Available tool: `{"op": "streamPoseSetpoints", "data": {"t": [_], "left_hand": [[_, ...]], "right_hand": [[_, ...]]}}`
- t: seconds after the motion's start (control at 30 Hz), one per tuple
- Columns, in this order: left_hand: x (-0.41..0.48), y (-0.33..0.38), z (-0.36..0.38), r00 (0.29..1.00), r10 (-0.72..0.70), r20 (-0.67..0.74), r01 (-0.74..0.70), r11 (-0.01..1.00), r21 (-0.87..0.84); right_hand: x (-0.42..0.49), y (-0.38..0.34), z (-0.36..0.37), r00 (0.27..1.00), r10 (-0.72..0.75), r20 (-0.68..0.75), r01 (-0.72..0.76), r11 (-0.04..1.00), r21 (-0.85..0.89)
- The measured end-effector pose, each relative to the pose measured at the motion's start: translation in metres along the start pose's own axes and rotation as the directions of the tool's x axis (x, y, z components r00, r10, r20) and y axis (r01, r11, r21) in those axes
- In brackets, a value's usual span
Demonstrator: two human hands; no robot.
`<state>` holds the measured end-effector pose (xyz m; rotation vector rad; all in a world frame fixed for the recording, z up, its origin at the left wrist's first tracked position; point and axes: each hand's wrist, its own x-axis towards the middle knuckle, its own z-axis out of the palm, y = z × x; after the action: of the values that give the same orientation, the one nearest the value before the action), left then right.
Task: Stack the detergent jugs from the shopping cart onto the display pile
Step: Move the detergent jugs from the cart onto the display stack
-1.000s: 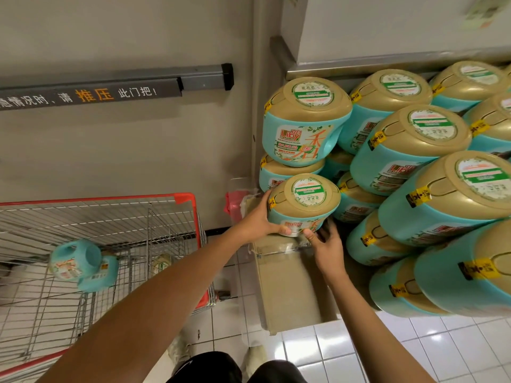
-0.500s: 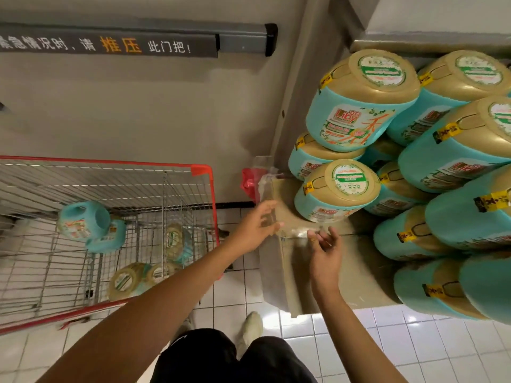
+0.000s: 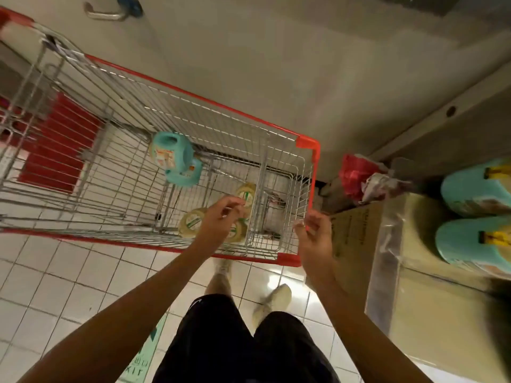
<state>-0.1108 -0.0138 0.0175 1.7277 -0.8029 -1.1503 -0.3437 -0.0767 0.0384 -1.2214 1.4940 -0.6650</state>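
Note:
The red-rimmed wire shopping cart (image 3: 171, 91) fills the left and middle of the view. Inside it a teal detergent jug (image 3: 171, 153) lies on another, and three gold-capped jugs (image 3: 192, 221) stand upright at the cart's right end. My left hand (image 3: 221, 219) hovers over those gold caps, fingers loosely curled, holding nothing. My right hand (image 3: 313, 234) is at the cart's right end wall, fingers bent and empty. At the right edge, two teal jugs of the display pile (image 3: 475, 189) rest on a cardboard-covered platform (image 3: 431, 308).
A beige door with a metal handle (image 3: 103, 13) stands behind the cart. A red plastic bag (image 3: 352, 172) lies crumpled between cart and platform. White tiled floor (image 3: 69, 286) is below, with my shoes (image 3: 272, 299) near the cart's near rim.
Both hands let go of the jug set on the pile and swung left. My view turned from the display down onto the cart, and my left hand now reaches over the jugs inside.

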Motion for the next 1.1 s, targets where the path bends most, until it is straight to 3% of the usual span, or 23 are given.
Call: {"op": "streamPoseSetpoints", "data": {"t": [0.17,0.27,0.43,0.57,0.73,0.9,1.0,1.1], "left_hand": [[0.023,-0.036,-0.083,0.982,-0.151,-0.11,0.145,0.988,-0.059],[0.042,-0.057,-0.119,0.966,-0.236,-0.105,0.231,0.971,-0.059],[0.088,-0.107,-0.163,0.9,-0.433,-0.054,0.436,0.898,0.058],[0.123,-0.158,-0.2,0.79,-0.609,-0.069,0.601,0.748,0.283],[0.152,-0.238,-0.222,0.754,-0.657,-0.022,0.591,0.663,0.459],[0.175,-0.308,-0.212,0.61,-0.777,0.154,0.501,0.529,0.685],[0.185,-0.338,-0.195,0.604,-0.771,0.201,0.46,0.543,0.703],[0.189,-0.355,-0.174,0.632,-0.713,0.303,0.331,0.603,0.726]], "right_hand": [[0.036,0.001,0.092,0.987,0.029,0.16,-0.006,0.99,-0.139],[0.056,0.007,0.148,0.976,0.074,0.207,-0.036,0.983,-0.183],[0.092,0.028,0.23,0.946,0.14,0.292,-0.046,0.95,-0.309],[0.12,0.055,0.287,0.902,0.21,0.376,-0.033,0.905,-0.425],[0.151,0.112,0.34,0.811,0.301,0.501,0.091,0.782,-0.616],[0.179,0.175,0.372,0.749,0.427,0.506,0.134,0.65,-0.748],[0.192,0.205,0.382,0.695,0.456,0.556,0.279,0.542,-0.793],[0.199,0.225,0.392,0.643,0.461,0.611,0.336,0.547,-0.766]]}}
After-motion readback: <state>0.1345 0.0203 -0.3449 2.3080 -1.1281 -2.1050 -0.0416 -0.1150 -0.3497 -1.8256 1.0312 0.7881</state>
